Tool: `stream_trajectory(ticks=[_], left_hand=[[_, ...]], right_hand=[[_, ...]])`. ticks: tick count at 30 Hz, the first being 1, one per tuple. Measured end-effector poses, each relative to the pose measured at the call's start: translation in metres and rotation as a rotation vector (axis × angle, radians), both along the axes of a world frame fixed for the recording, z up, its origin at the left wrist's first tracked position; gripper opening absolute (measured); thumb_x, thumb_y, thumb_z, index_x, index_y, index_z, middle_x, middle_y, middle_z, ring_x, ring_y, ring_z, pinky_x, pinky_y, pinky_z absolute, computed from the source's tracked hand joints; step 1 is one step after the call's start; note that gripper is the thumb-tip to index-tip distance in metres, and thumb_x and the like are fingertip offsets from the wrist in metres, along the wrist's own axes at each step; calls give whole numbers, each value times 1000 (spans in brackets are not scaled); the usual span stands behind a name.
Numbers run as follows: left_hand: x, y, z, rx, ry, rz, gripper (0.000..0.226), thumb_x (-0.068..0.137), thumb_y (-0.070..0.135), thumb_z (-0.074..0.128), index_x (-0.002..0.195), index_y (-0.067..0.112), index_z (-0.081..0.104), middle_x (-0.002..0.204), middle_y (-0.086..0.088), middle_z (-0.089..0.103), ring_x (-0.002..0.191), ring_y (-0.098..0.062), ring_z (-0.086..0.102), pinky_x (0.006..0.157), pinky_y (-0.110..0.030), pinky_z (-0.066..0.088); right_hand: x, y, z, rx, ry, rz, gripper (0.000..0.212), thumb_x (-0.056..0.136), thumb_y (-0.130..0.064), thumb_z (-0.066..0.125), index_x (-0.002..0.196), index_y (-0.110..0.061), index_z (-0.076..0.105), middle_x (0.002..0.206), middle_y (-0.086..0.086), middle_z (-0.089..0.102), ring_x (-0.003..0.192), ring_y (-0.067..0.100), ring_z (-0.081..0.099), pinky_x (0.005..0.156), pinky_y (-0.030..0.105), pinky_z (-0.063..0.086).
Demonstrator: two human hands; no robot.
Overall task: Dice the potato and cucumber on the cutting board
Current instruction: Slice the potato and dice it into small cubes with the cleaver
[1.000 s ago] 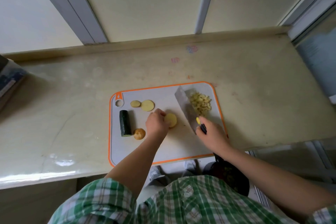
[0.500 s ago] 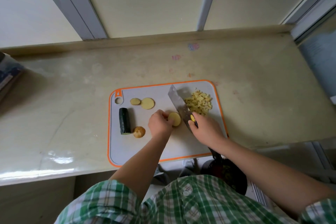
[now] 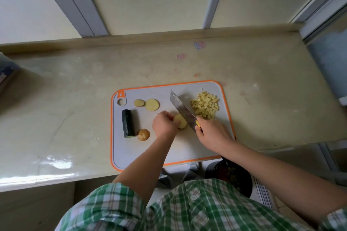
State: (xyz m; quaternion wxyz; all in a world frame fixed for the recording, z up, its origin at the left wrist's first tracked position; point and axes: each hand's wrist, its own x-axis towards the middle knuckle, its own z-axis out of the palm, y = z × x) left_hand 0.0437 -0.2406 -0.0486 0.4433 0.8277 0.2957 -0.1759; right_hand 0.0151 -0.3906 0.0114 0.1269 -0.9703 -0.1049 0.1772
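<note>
Midway: diced potato (image 3: 204, 106) heaped far right on cutting board (image 3: 169, 152); left hand (image 3: 164, 124) pinching potato slice (image 3: 180, 121) mid-board, right hand (image 3: 212, 133) gripping cleaver (image 3: 183, 110); spare slices (image 3: 151, 104), cucumber (image 3: 128, 125) uncut at left.

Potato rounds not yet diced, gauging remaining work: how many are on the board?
4: two slices by the hanging hole, one end piece beside the cucumber, one slice the left hand holds. More may hide under that hand.
</note>
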Motion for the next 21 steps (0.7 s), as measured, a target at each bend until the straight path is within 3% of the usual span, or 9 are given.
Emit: stream_trajectory(ticks=[7,21], left_hand=[[3,1,0,-33,27,18,24,71,16,79,66,22,57,76,-1,71,73,-25,70,75,-40,57],[1,2,4,-36,24,4,23,72,17,81,69,22,59,75,-1,70,71,-23,70,74,-40,58]], right_hand=[[3,1,-5,-5,21,7,16,97,-24,40,107,-14,48,89,11,65,85,35,61,59,31,29],[5,3,-20,73,-34,-69,18,99,-28,40,99,-14,50,74,9,61,73,34,60,54,32,29]])
